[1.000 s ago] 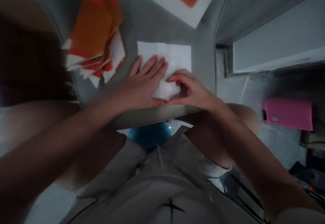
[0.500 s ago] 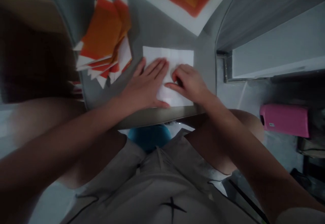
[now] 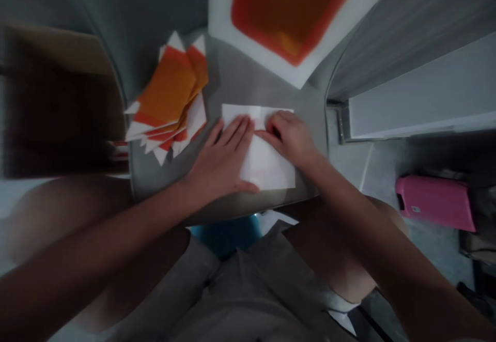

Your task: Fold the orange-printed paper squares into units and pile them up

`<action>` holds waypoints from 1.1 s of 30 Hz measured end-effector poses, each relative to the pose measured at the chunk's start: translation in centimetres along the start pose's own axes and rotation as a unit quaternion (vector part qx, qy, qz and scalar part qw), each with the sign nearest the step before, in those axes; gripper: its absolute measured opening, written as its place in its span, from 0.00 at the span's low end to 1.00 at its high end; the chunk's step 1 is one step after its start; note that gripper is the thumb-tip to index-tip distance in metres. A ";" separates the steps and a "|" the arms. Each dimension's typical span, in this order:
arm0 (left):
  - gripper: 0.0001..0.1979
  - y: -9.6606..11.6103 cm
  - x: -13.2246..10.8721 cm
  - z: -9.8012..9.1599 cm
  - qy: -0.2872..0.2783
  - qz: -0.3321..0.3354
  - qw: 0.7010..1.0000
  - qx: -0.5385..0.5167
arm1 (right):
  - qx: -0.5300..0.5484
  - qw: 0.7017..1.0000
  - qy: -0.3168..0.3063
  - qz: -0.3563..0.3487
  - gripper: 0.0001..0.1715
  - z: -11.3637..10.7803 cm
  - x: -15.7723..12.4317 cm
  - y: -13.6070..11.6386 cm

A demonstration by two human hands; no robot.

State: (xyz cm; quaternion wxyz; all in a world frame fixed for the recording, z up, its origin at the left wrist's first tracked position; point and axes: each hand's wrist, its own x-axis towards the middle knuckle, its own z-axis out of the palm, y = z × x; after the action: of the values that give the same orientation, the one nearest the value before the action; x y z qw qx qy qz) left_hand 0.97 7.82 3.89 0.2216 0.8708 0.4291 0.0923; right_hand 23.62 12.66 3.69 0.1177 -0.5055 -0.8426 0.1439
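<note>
Head view: orange-and-white origami papers [image 3: 168, 99] are lying stacked left on the grey tabletop [image 3: 228, 68]; the left hand [image 3: 220, 164] is pressing flat, the curled right hand [image 3: 289, 138] just beside it, both on a folded white sheet [image 3: 267, 166] near the tabletop's near edge.

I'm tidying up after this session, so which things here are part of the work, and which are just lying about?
Part of the work:
- white folded paper under the left hand and right hand
- orange-and-white paper squares

Lying about:
- large orange-and-white sheet
- pink case
- blue round thing
</note>
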 end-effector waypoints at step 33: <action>0.65 1.0 -1.0 0.6 -0.014 -0.026 0.997 0.074 | 0.072 0.960 0.200 0.182 0.22 0.4 -1.3 -0.6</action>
State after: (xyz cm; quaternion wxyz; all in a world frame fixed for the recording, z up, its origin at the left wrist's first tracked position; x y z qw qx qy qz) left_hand 1.33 6.32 3.82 0.1652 0.8744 0.4543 0.0420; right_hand 23.60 11.20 3.42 0.2918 -0.6588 -0.6830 0.1197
